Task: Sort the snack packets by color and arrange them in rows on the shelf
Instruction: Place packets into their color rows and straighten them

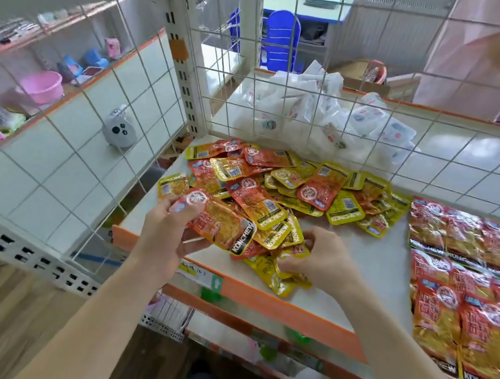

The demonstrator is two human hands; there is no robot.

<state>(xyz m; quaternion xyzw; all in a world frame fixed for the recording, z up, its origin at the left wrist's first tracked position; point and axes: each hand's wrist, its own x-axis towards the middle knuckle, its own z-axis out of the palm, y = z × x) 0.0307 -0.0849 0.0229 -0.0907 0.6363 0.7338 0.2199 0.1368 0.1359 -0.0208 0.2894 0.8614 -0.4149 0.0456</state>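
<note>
left hand (169, 228) grips a red packet (220, 220) at its top end, thumb over the round logo, lifted just above the near-left corner of the shelf (378, 263). right hand (326, 261) is curled down into yellow packets (281, 274) at the front edge, fingertips pinching one (which one exactly is hard to tell, they overlap). mixed pile of red and yellow packets (285, 185) sits loose in the middle-left of the shelf, reaching back to the wire grid (350, 133). rows of red packets (471, 279) lie flat, overlapping, on the right side, apart from the pile. white packets (326, 119) are heaped behind the grid on the far shelf. grey speaker-like thing (119, 132) sits on the neighbouring shelf to the left, pink basin (42, 86) further left, blurred.
</note>
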